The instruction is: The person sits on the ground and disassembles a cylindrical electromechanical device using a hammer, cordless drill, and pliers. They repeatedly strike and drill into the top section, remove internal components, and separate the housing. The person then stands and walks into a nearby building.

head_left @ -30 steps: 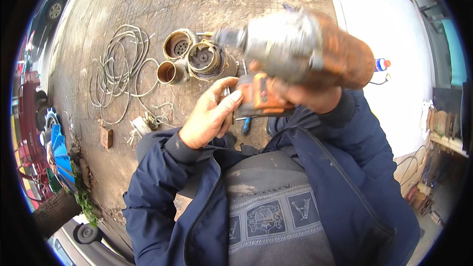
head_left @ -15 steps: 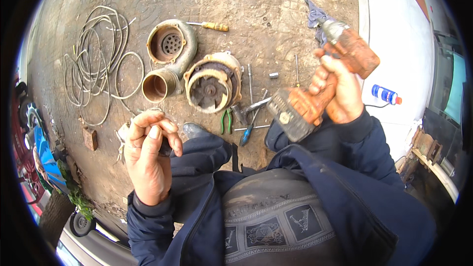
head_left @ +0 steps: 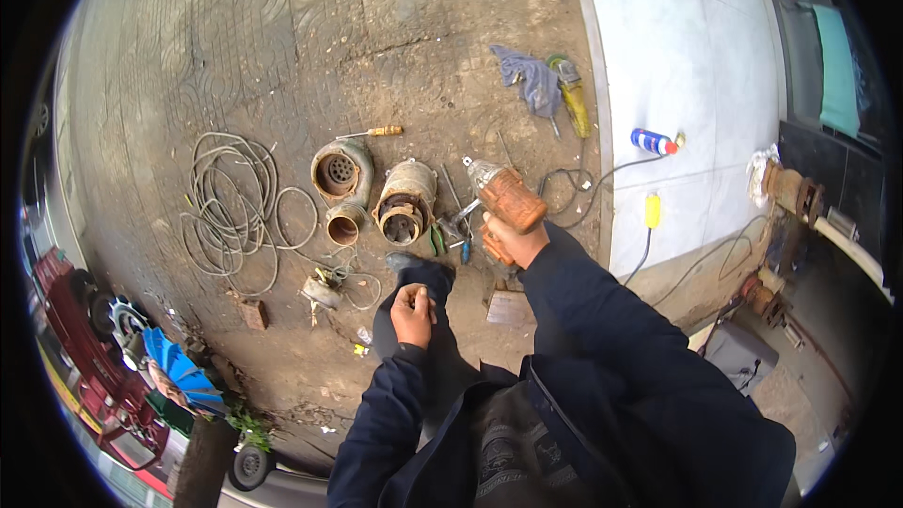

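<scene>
My right hand point(head_left: 515, 241) grips the handle of a worn orange cordless impact wrench point(head_left: 511, 199), whose grey nose points up and left. Its battery end is hidden now. My left hand point(head_left: 412, 316) is closed over my knee, and whatever its fingers pinch cannot be made out. Beyond the hands, a motor with an exposed impeller point(head_left: 407, 198) rests on the ground beside a rusty snail-shaped housing point(head_left: 360, 167). Green-handled pliers point(head_left: 436, 241), a hammer point(head_left: 463, 214) and a blue-handled screwdriver point(head_left: 466, 252) lie just left of the wrench.
Coiled grey cable point(head_left: 229, 216) spreads at left, near a brick point(head_left: 253, 314). A yellow-handled screwdriver point(head_left: 385, 131) lies beyond the housing. Farther right are a grey-blue rag point(head_left: 530, 81), a green angle grinder point(head_left: 570, 94), a blue spray can point(head_left: 651, 141) and a yellow connector point(head_left: 653, 211) on its cord.
The view has pulled back and shifted, showing more ground. My right hand has swung the impact wrench inward, its nose toward the tools. My left hand has turned knuckles-up and lowered toward my knee.
</scene>
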